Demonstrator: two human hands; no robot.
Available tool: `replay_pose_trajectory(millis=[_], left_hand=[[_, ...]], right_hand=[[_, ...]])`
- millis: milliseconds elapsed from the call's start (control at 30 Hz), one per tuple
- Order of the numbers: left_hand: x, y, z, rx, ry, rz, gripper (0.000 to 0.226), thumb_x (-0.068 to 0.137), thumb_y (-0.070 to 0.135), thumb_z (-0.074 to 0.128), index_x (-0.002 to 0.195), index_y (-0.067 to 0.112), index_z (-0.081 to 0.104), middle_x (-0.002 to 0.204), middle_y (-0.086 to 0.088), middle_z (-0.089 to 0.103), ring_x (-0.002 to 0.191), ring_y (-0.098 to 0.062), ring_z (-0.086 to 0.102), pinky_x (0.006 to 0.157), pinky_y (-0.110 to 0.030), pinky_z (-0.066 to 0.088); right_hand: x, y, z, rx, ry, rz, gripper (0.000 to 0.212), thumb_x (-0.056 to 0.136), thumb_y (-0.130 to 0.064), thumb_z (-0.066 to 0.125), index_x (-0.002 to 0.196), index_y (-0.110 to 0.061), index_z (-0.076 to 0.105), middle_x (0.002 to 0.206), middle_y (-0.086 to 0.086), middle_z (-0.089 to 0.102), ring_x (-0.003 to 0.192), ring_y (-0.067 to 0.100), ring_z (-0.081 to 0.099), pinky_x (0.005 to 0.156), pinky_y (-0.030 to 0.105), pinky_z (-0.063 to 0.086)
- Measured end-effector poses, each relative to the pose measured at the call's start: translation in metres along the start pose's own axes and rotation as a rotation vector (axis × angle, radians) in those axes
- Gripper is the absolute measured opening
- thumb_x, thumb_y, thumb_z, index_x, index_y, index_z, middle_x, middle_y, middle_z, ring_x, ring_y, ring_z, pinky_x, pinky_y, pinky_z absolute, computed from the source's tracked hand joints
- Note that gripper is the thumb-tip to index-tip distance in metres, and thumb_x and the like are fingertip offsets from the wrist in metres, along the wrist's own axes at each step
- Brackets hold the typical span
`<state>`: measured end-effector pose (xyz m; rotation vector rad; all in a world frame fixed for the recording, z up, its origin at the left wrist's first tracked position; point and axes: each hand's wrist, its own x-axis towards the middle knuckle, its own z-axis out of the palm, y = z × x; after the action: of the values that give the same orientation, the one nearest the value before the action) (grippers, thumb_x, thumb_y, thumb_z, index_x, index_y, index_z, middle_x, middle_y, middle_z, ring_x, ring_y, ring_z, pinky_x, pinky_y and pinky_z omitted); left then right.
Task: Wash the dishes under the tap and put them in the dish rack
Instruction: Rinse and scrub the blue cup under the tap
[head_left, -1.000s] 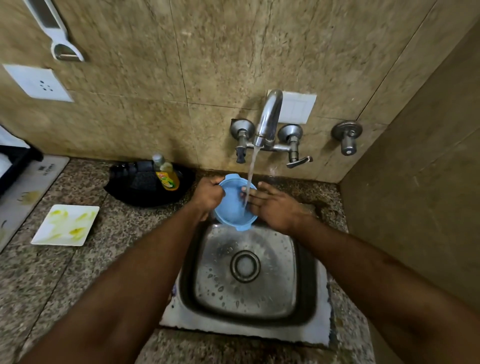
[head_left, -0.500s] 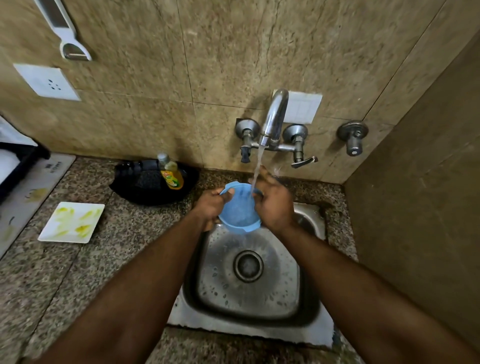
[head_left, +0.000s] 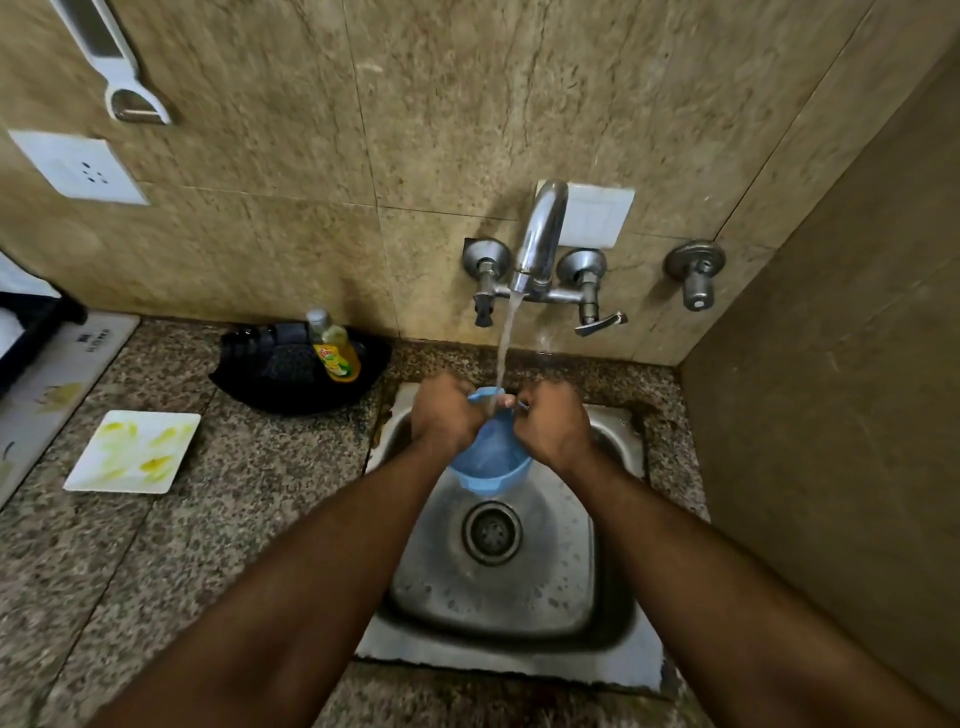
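A small blue bowl (head_left: 491, 460) is held over the steel sink (head_left: 613, 639), under the stream running from the tap (head_left: 540, 234). My left hand (head_left: 447, 413) grips the bowl's left rim. My right hand (head_left: 556, 423) grips its right rim, fingers curled over the edge. Water falls onto the rim between my two hands. A white square plate (head_left: 132, 451) smeared with yellow lies on the counter to the left. The black edge of a rack (head_left: 31, 322) shows at the far left.
A dish soap bottle (head_left: 332, 348) stands in a black tray (head_left: 280, 379) against the wall behind the counter. A mat (head_left: 47, 384) lies at the left edge. Tiled walls close in behind and to the right of the sink. A valve knob (head_left: 696, 275) sticks out right of the tap.
My right hand has gone from lying flat on the bowl to gripping its rim. The bowl has tipped and dropped lower over the sink. The camera view has shifted slightly.
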<state>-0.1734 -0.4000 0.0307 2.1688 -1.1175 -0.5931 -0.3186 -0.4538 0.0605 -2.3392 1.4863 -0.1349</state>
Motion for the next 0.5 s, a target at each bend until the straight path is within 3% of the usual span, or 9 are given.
replay_pose_trajectory(millis=[100,200,333,400,500], left_hand=[[0.002,0.001,0.009,-0.019,-0.039,0.026,0.048,0.079,0.058,0.079,0.059,0.015,0.072,0.047,0.001,0.056,0.048,-0.014,0.054,0.054,-0.028,0.039],[-0.001,0.000,0.015,-0.075,-0.102,0.043,0.031,0.091,0.041,0.075,0.080,0.013,0.081,0.073,-0.009,0.076,0.067,-0.019,0.066,0.067,-0.030,0.048],[-0.013,0.000,0.019,-0.089,-0.170,0.009,0.021,0.098,0.030,0.065,0.097,0.014,0.080,0.095,-0.009,0.078,0.092,-0.026,0.071,0.085,-0.036,0.056],[-0.016,0.004,0.017,-0.056,-0.147,0.004,0.026,0.096,0.034,0.069,0.082,0.013,0.078,0.081,-0.008,0.076,0.080,-0.024,0.070,0.074,-0.031,0.052],[-0.021,0.007,0.009,-0.064,-0.107,-0.027,0.050,0.086,0.048,0.078,0.049,0.019,0.060,0.045,0.007,0.054,0.048,-0.010,0.051,0.054,-0.025,0.038]], right_hand=[[-0.001,0.007,-0.007,-0.023,0.000,0.034,0.018,0.084,-0.021,0.062,0.087,-0.011,0.076,0.083,0.013,0.073,0.079,0.033,0.070,0.066,0.033,0.053],[-0.002,0.015,-0.014,-0.014,-0.022,0.062,0.015,0.080,-0.016,0.062,0.083,-0.007,0.074,0.078,0.013,0.071,0.075,0.034,0.069,0.061,0.028,0.043],[-0.006,0.018,-0.018,-0.015,-0.046,0.085,0.011,0.079,-0.014,0.064,0.069,-0.009,0.067,0.065,0.007,0.057,0.065,0.030,0.063,0.058,0.026,0.041],[-0.007,0.016,-0.017,-0.003,-0.063,0.069,0.013,0.080,-0.013,0.064,0.067,-0.011,0.065,0.065,0.007,0.060,0.065,0.028,0.062,0.058,0.027,0.044],[-0.011,0.013,-0.014,-0.032,-0.108,-0.025,0.015,0.082,-0.013,0.064,0.084,-0.006,0.077,0.078,0.012,0.073,0.074,0.030,0.069,0.067,0.031,0.055]])
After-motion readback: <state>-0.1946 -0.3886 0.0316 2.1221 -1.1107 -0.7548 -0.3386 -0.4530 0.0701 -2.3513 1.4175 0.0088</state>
